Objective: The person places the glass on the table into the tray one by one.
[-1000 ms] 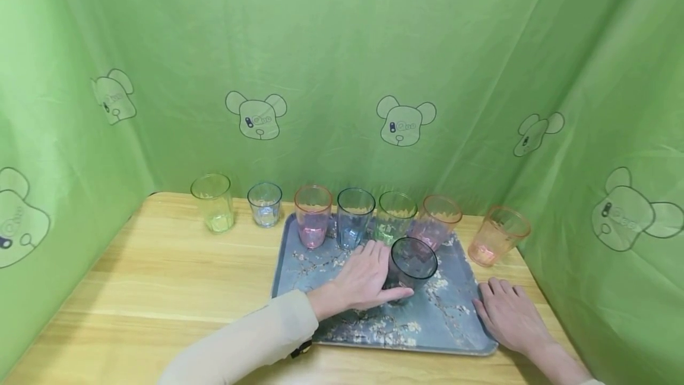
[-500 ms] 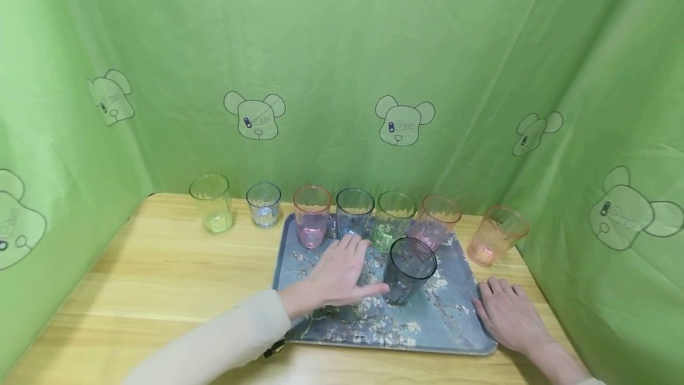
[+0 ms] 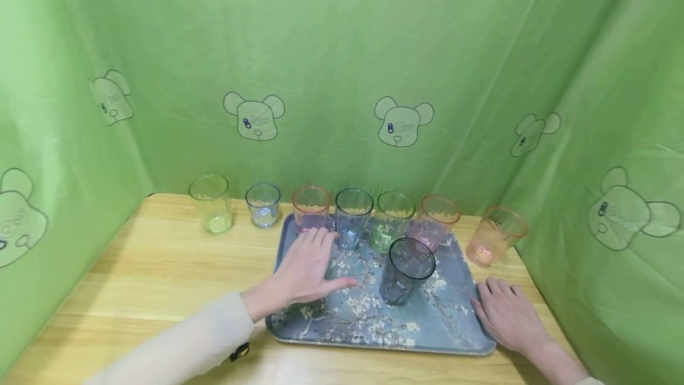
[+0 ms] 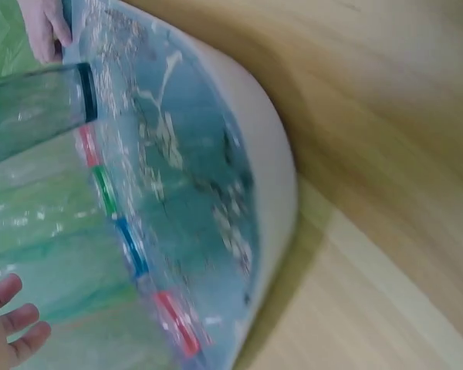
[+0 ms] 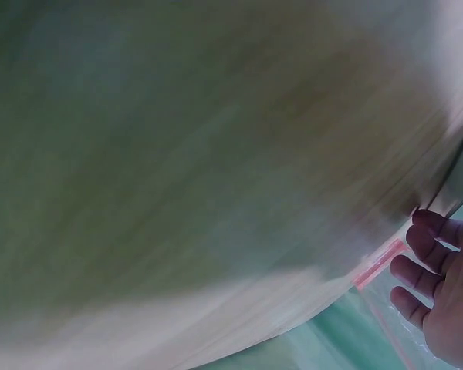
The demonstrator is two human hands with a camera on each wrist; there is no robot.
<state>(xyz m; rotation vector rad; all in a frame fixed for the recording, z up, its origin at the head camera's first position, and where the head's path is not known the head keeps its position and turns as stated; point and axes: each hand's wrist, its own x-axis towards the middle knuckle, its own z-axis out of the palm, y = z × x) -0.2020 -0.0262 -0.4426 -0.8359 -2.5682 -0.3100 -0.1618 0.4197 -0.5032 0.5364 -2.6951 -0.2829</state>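
My left hand (image 3: 304, 269) hovers over the left part of a blue floral tray (image 3: 369, 337), fingers straight and thumb spread, holding nothing. It covers the lower part of a red-rimmed pink glass (image 3: 312, 204); whether it touches the glass I cannot tell. A dark grey glass (image 3: 404, 278) stands upright on the tray, right of that hand. Along the tray's back are a blue glass (image 3: 352, 221), a green glass (image 3: 392, 224) and another pink glass (image 3: 434, 224). My right hand (image 3: 507, 314) rests at the tray's right edge, its fingers relaxed.
Left of the tray, a yellow-green glass (image 3: 214, 204) and a small blue glass (image 3: 263, 207) stand on the wooden table (image 3: 176, 278). An orange glass (image 3: 494, 239) is at the right. Green curtains (image 3: 331, 46) enclose the back and both sides.
My left hand has come away from the dark grey glass and moved left across the tray, now in front of the left pink glass. The right hand stays put.
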